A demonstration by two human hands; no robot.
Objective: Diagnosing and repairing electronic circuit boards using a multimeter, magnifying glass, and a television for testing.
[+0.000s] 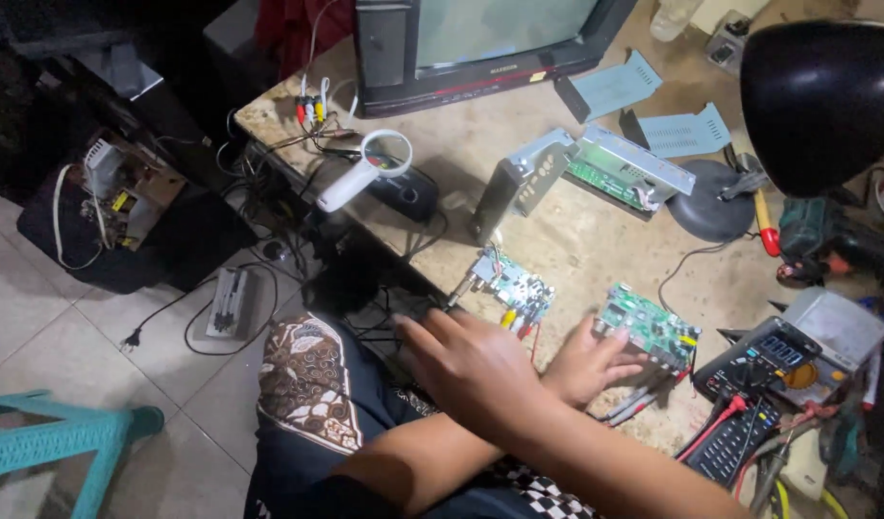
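My crossed hands are empty: the right hand lies flat, while my left hand touches the green circuit board, just left of the multimeter; a second board sits further left.

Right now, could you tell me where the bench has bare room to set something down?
Bare bench lies between the open metal case and the two green circuit boards. The right side is crowded: lamp base, multimeter, remote.
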